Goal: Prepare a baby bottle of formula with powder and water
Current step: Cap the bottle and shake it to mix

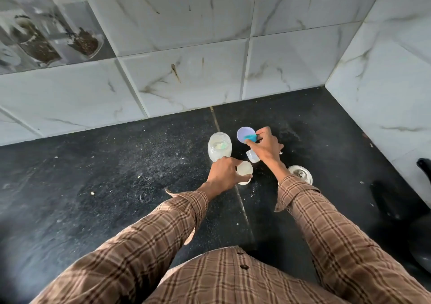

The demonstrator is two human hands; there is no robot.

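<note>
An open glass jar (219, 146) of pale powder stands on the black counter (116, 175) near the tiled wall. Just in front of it my left hand (222, 172) grips the open baby bottle (245, 172), whose round mouth faces up. My right hand (265, 146) holds a teal scoop (251, 137) over a lavender lid (245, 134) lying on the counter. A small translucent cap (253, 156) lies partly hidden under my right hand.
A steel lid (300, 174) rests on the counter by my right wrist. Dark objects (419, 210) crowd the right edge. Marble-tiled walls meet in a corner at the back right. Powder specks dot the counter.
</note>
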